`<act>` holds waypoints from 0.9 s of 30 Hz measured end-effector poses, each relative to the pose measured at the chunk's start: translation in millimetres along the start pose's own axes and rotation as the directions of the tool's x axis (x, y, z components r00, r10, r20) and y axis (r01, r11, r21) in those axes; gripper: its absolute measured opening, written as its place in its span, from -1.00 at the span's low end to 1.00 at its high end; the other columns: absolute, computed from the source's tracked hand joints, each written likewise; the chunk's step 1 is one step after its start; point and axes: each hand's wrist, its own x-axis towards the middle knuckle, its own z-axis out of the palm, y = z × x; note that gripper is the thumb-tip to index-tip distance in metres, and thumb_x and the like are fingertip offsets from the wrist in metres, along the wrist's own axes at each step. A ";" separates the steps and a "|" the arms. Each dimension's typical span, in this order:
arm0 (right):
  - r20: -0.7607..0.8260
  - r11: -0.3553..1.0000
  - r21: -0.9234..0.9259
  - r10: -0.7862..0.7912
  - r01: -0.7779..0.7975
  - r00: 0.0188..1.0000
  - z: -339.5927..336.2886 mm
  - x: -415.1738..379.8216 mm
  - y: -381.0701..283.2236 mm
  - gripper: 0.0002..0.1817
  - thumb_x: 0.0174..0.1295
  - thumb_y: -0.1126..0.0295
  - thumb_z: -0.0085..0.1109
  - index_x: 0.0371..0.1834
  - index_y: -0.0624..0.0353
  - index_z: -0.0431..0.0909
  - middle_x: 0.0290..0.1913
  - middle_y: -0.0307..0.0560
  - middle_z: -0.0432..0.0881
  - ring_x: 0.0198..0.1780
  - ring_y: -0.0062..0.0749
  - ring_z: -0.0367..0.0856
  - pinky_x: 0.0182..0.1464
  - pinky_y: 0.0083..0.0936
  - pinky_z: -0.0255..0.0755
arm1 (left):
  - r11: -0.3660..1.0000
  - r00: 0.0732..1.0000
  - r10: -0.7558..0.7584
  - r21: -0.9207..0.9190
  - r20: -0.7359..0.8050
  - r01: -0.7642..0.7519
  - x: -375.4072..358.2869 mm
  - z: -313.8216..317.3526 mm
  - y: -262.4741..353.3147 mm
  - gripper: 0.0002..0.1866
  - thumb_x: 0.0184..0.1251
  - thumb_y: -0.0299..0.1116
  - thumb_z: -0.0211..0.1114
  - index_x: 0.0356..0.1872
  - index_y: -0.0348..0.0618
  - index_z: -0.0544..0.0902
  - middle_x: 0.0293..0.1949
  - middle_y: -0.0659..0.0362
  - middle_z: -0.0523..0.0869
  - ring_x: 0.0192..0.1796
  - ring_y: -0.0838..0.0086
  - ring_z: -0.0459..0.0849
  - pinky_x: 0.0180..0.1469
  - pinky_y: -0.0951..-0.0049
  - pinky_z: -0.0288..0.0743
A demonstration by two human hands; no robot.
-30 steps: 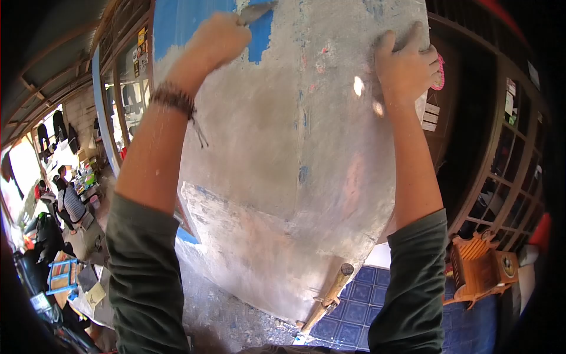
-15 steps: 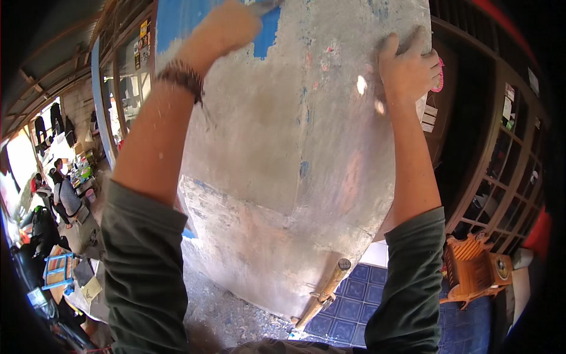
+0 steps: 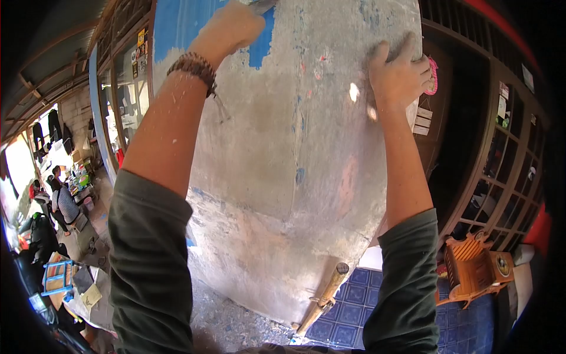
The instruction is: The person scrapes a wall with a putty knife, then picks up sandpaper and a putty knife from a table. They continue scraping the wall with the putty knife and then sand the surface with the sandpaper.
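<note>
In front of me stands a broad, curved grey wall panel [image 3: 259, 130] with peeling paint. A patch of blue paint [image 3: 183, 26] covers its upper left, with a ragged lower edge. My left hand [image 3: 230, 28] is closed on a scraper [image 3: 262, 6] at the top of the view; its grey metal blade lies against the surface beside the blue paint, and its handle is hidden in the fist. My right hand [image 3: 398, 76] leans on the panel's right edge with thumb and index finger apart. The other fingers bend over that edge, and no tool shows in it.
A bamboo pole [image 3: 323, 300] leans at the panel's foot, above blue floor tiles [image 3: 356, 301]. To the right are a wooden chair [image 3: 466, 268] and a glazed wooden frame [image 3: 501, 171]. People [image 3: 63, 200] sit far left, behind a small blue stool [image 3: 58, 277].
My left hand and forearm have shifted slightly right across the panel with the scraper. My right hand stays on the edge. The whole view has moved a little.
</note>
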 end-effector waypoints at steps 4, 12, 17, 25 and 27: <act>-0.004 1.000 -0.003 -0.018 0.018 1.000 -0.2 -0.1 0.5 -0.35 0.14 0.00 0.10 0.29 0.05 0.39 0.05 0.44 0.43 -0.05 0.21 0.45 0.03 -0.04 0.32 | 0.999 0.998 0.032 -0.038 -0.057 -0.034 -10.2 3.5 -8.7 -0.63 0.18 -0.29 0.11 -0.12 -0.34 0.66 -0.58 0.03 0.60 -0.67 0.36 0.52 -0.59 0.34 0.39; 0.014 1.000 0.021 0.000 0.000 1.000 -2.6 -1.8 -0.2 -0.36 0.15 0.01 0.10 0.28 0.09 0.39 0.06 0.44 0.42 -0.02 0.22 0.43 0.06 -0.02 0.29 | 0.624 0.886 0.440 0.658 0.148 -0.420 52.4 9.5 -41.1 -0.71 0.21 -0.39 0.11 -0.17 -0.38 0.67 -0.51 -0.10 0.67 -0.59 0.26 0.64 -0.55 0.35 0.53; -0.008 0.999 0.039 -0.010 0.011 1.000 0.7 -0.5 1.6 -0.35 0.14 0.02 0.10 0.28 0.10 0.39 0.06 0.44 0.42 -0.03 0.22 0.43 0.06 -0.03 0.29 | 0.997 0.986 0.078 -0.012 -0.145 -0.081 5.2 7.1 0.0 -0.75 0.24 -0.45 0.06 -0.35 -0.45 0.65 -0.44 -0.21 0.67 -0.53 0.16 0.70 -0.52 0.35 0.61; -0.010 0.996 0.079 -0.035 0.036 0.999 -2.1 -3.4 4.8 -0.36 0.13 0.03 0.11 0.26 0.12 0.40 0.10 0.46 0.39 -0.03 0.21 0.43 0.05 -0.03 0.29 | 0.969 0.992 0.124 0.221 -0.031 -0.114 -3.7 6.1 -2.9 -0.48 0.17 -0.29 0.07 0.22 -0.02 0.55 0.03 -0.22 0.64 0.06 -0.10 0.63 0.16 0.05 0.48; -0.044 0.994 0.102 -0.026 0.030 0.999 -1.0 -3.5 4.2 -0.36 0.11 0.04 0.12 0.25 0.13 0.41 0.08 0.45 0.41 -0.04 0.20 0.43 0.04 -0.05 0.29 | 0.969 0.993 0.098 0.234 -0.069 -0.079 0.1 8.7 -6.0 -0.49 0.16 -0.29 0.07 0.19 -0.06 0.57 0.02 -0.21 0.65 0.06 -0.10 0.63 0.17 0.06 0.47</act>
